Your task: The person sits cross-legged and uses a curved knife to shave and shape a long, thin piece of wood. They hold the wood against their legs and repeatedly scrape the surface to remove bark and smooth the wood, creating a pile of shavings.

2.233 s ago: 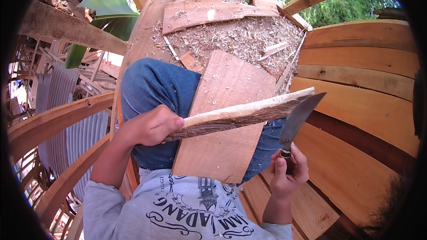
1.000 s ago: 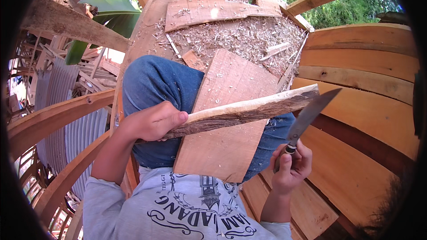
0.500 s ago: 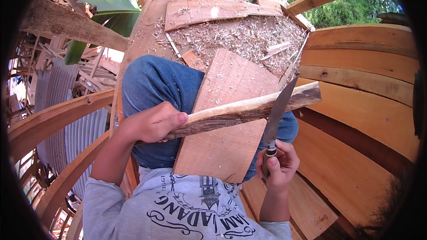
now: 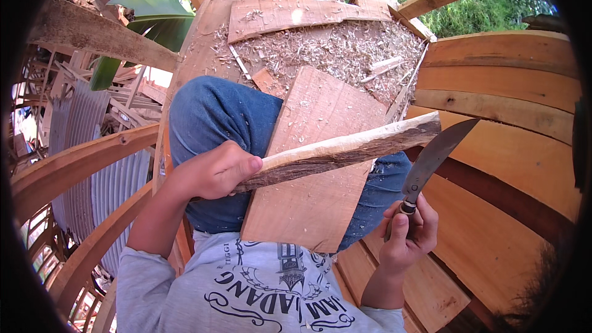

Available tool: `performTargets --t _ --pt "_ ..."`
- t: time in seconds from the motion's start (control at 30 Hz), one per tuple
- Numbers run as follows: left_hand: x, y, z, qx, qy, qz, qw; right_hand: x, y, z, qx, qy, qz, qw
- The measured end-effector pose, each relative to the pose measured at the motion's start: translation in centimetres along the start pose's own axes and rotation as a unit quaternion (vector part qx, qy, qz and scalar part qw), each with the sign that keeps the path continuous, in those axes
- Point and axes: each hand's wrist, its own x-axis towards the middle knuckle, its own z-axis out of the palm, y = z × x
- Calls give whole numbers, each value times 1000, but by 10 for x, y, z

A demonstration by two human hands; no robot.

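My left hand (image 4: 223,170) is closed round the near end of a split wooden stick (image 4: 345,146), with dark bark along its lower side and pale cut wood on top. The stick slants up to the right, crossing above a flat reddish board (image 4: 308,209) that lies between my thighs. In my right hand (image 4: 412,225) is the handle of a large knife (image 4: 436,159) with a broad, curved blade. The blade points up and right, just past the stick's far end. A narrow gap seems to part blade and stick.
Curled shavings (image 4: 314,55) cover the floor ahead, where a long offcut (image 4: 296,15) lies. A plank wall (image 4: 493,142) rises close on my right. On the left, curved wooden rails (image 4: 80,160) stand before corrugated sheeting (image 4: 77,123) and piled timber. A large leaf (image 4: 157,15) hangs at the upper left.
My right hand and the knife have moved right, and the blade has tilted further right, off the stick's end. The left hand and the stick have hardly moved.
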Motion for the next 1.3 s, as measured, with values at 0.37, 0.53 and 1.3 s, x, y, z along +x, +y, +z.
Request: performTargets --t 0.37,0.53,1.3 --pt "0 3 3 49 14 24 998 -9 2 -15 -125 -99 48 986" --pt "1 4 4 46 24 49 997 -8 -4 -19 29 21 31 999" --pt "0 1 4 53 18 41 998 -6 13 -18 -41 -139 -35 989"
